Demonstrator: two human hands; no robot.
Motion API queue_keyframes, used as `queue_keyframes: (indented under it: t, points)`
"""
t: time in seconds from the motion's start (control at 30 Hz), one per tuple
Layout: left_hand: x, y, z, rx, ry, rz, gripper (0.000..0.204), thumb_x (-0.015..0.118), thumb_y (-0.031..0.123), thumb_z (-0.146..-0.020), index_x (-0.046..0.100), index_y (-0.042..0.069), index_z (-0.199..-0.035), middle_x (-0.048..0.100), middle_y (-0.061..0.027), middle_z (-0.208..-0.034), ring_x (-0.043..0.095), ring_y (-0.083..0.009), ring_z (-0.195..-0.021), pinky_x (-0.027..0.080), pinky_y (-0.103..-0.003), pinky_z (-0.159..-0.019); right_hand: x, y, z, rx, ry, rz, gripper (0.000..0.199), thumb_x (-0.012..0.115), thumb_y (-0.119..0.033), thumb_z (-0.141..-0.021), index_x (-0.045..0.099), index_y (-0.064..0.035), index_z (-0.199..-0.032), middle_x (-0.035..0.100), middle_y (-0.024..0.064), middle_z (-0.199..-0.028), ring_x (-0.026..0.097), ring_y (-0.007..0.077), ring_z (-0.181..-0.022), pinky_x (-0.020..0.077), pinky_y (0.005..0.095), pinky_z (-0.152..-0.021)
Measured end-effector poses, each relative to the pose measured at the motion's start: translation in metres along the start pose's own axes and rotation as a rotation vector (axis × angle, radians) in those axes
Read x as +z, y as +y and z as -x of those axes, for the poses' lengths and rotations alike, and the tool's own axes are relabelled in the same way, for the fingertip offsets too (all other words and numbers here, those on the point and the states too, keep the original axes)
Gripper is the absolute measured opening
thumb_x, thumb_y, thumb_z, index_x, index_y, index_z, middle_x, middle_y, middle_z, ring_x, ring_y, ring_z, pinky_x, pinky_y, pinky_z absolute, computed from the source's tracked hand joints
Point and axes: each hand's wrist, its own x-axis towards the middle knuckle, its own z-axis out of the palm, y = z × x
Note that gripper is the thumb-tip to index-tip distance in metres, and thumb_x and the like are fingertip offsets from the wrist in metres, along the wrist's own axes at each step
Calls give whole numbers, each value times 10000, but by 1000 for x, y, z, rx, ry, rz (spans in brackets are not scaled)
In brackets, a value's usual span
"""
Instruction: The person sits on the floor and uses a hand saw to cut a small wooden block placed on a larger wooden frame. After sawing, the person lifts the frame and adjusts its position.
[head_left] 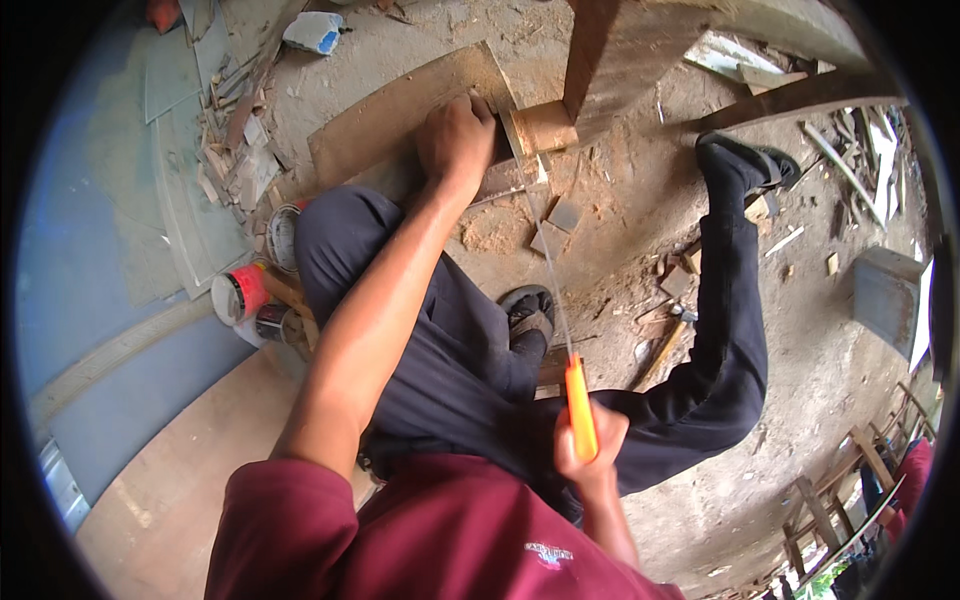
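Closest to us is our maroon shirt [440,540], and just above it our right hand [590,440] is closed around the orange handle [580,408] of a handsaw. Its thin blade [548,270] runs up and away from us toward a pale wooden block [545,127]; we cannot tell whether the teeth touch the wood. Our left hand [457,138] reaches far forward, fingers curled down and pressing on the dark board [505,178] beside that block, next to a flat plywood sheet [400,115]. A dark upright post [588,55] rises right behind the block.

Our legs in dark trousers [450,330] spread either side of the work: one sandalled foot [528,312] sits near the blade's middle, the other foot [745,160] is stretched out to the right on the dirt floor [800,350]. Small square offcuts [560,222] and sawdust lie below the block. A hammer [662,350] rests on the ground near the right knee. To our left stand paint tins [250,295], one with a red label, beside a blue-grey panel [90,240]. A grey box [888,292] sits well apart at the right.
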Motion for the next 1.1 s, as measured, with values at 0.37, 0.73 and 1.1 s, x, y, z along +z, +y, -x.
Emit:
queue_keyframes:
  t: [0.37,0.73,1.1]
  points:
    - [20,-13,-2,-13,48,140,367,456,275,-955,657,-7,-834,681,-247,-912,666,-434,-859,519,-511,-740,19,17,-36,-99,-40,126,235,668,-151,-708,647,-20,-901,573,145,-693,602,335,-533,500,418,-480]
    - [12,-28,-12,383,63,58,289,676,308,-800,705,25,-847,686,-241,-888,681,-395,-869,543,-470,-738,54,-7,-135,-25,-78,53,304,664,-277,-778,655,11,-872,640,241,-727,645,425,-707,542,467,-693]
    - [20,-33,-43,115,201,-174,477,429,331,-925,706,-48,-840,665,-305,-851,655,-472,-853,516,-532,-759,-31,7,-70,-130,262,213,251,675,-210,-758,650,8,-880,617,200,-656,627,382,-567,525,435,-582]
